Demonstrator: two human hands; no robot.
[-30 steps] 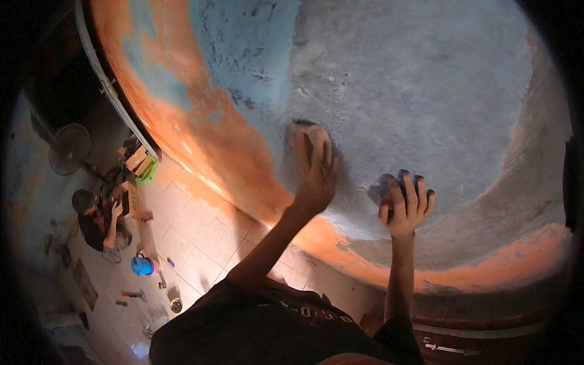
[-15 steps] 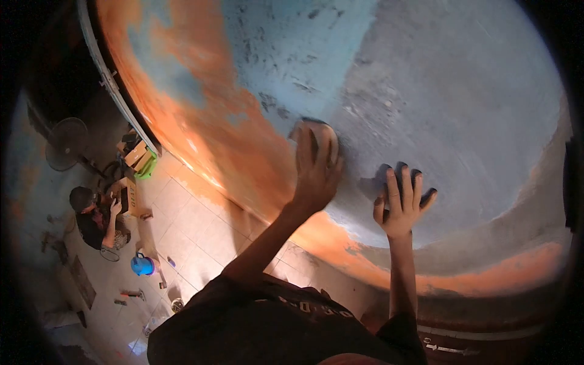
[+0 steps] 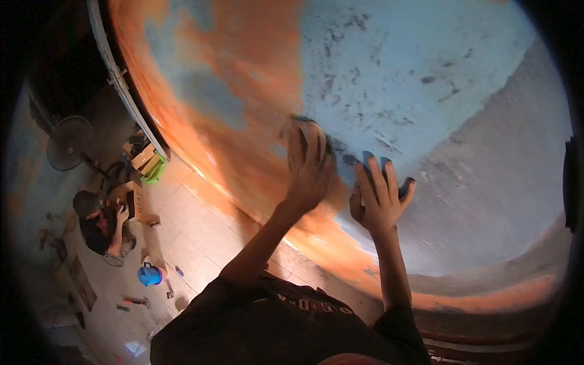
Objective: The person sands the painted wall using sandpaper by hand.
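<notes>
A large curved surface (image 3: 377,79) fills the upper view, patched in orange, light blue and grey with dark smudges on the blue. My left hand (image 3: 309,173) presses a rounded, pad-like piece (image 3: 313,128) against it, near where orange meets blue. Its fingers curl over this piece and hide most of it, so its exact kind is unclear. To the right, my right hand (image 3: 381,198) lies on the surface by the blue and grey border. The fingers there are spread, with nothing held.
On the tiled floor at lower left, another person (image 3: 100,222) crouches beside a cardboard box (image 3: 134,201). Around them are a fan (image 3: 70,143), a blue jug (image 3: 150,275), a hammer-like tool (image 3: 137,301) and a green crate (image 3: 154,168). A metal rim (image 3: 125,85) borders the curved surface.
The painted patches have shifted right in view. My right hand has moved left, closer to my left hand, which stays in nearly the same spot in view and now lies over orange.
</notes>
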